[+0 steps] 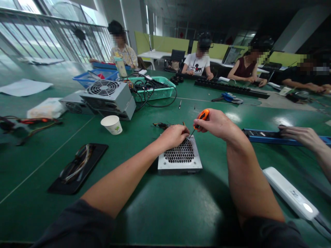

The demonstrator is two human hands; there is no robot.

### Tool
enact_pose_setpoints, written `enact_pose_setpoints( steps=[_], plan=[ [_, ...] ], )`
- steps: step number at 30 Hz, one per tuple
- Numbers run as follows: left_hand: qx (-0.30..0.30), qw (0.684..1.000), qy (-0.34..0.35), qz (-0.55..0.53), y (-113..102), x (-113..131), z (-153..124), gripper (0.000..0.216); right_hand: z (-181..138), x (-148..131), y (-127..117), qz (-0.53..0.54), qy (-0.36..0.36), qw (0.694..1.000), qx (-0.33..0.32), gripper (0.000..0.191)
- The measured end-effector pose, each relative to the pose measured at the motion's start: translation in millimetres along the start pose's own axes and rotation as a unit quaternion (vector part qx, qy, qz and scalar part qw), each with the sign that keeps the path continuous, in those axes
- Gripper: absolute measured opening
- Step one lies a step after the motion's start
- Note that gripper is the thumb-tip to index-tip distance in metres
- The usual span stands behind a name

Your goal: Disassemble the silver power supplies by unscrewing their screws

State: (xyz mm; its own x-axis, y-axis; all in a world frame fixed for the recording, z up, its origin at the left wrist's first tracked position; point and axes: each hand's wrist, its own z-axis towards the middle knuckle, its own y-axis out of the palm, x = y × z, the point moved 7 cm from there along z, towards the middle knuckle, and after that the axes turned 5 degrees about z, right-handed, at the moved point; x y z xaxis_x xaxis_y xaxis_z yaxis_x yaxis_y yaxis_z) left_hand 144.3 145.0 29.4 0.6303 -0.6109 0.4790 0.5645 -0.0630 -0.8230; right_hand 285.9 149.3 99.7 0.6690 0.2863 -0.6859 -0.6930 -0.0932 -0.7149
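Note:
A grey computer power supply with a honeycomb vent lies on the green table in front of me. My right hand is closed around the orange and black handle of a screwdriver. The screwdriver slants down, its tip at the power supply's far right corner. Curled over the far edge of the casing, my left hand grips the power supply close to the screwdriver's tip; its fingertips are partly hidden. Behind that hand, a bundle of dark and coloured cables lies on the table.
At left are a paper cup, stacked power supplies and a black tray with glasses or cables. A green basket of cables stands behind. At right, a white power strip lies near another person's hand. Several people sit opposite.

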Motion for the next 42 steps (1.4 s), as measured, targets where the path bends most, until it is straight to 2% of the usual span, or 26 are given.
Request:
enact_pose_setpoints(
  steps=[5, 9, 13, 21, 26, 28, 33, 42],
  plan=[
    [-0.003, 1.000, 0.001, 0.000, -0.5, 2.3, -0.6, 0.020, 4.7, 5.7, 0.2, 0.002, 0.001, 1.000, 0.025, 0.023],
    [-0.020, 0.999, -0.005, -0.032, 0.2, 0.2, 0.2, 0.021, 2.0, -2.7, 1.2, -0.018, -0.014, 0.998, 0.057, 0.021],
    [-0.037, 0.998, -0.012, -0.047, 1.8, -1.9, 0.8, 0.023, -1.3, -12.3, 8.2, -0.021, -0.044, 0.998, 0.035, 0.018],
    [-0.038, 0.999, -0.012, -0.019, 1.4, 2.2, -0.5, 0.022, 1.3, 5.8, 10.4, 0.102, 0.005, 0.995, 0.000, 0.017],
    [-0.034, 0.999, -0.002, 0.002, -1.0, 5.2, -1.9, 0.021, -2.9, 5.3, 12.9, 0.200, 0.050, 0.978, -0.012, 0.013],
    [-0.035, 0.999, -0.006, 0.006, -1.0, 5.0, -2.1, 0.021, -4.0, 1.4, 11.5, 0.172, 0.035, 0.984, -0.009, 0.015],
    [-0.033, 0.999, -0.009, 0.019, -1.2, 6.0, -1.7, 0.022, -7.8, -13.4, 1.4, 0.000, -0.055, 0.998, 0.017, 0.020],
    [-0.018, 1.000, -0.008, 0.012, -0.5, 3.8, -2.2, 0.022, -17.7, -13.7, -1.7, 0.048, -0.050, 0.997, -0.037, 0.020]
  ],
)
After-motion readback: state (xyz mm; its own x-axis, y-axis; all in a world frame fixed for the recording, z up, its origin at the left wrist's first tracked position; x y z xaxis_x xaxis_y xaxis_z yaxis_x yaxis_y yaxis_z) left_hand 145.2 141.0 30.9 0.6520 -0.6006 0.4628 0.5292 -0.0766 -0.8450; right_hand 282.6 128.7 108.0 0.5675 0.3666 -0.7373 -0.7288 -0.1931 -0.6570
